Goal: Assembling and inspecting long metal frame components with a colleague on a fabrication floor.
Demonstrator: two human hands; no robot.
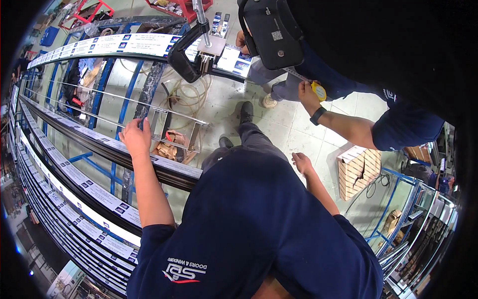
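Note:
My left hand point(135, 138) rests at the inner edge of a long dark profile point(172, 165) with a white printed film, fingers loosely bent and apart, no object visible in it. A thin silver bar point(114, 121) runs just beyond its fingers. My right hand point(301, 163) hangs over the floor beside my leg, loosely bent and touching nothing I can see. Ahead, a co-worker's hand point(308, 98) holds a yellow tape measure point(318, 91) with its blade drawn out. The co-worker's other hand point(242, 42) is at the end of another film-covered profile point(134, 44).
A black clamp point(185, 56) sits on the far profile. Blue rack bars point(102, 92) support the lengths, with many more profiles point(74, 199) at left. A coiled hose point(191, 94) and a wooden crate point(172, 147) lie below. A striped carton point(359, 172) stands at right.

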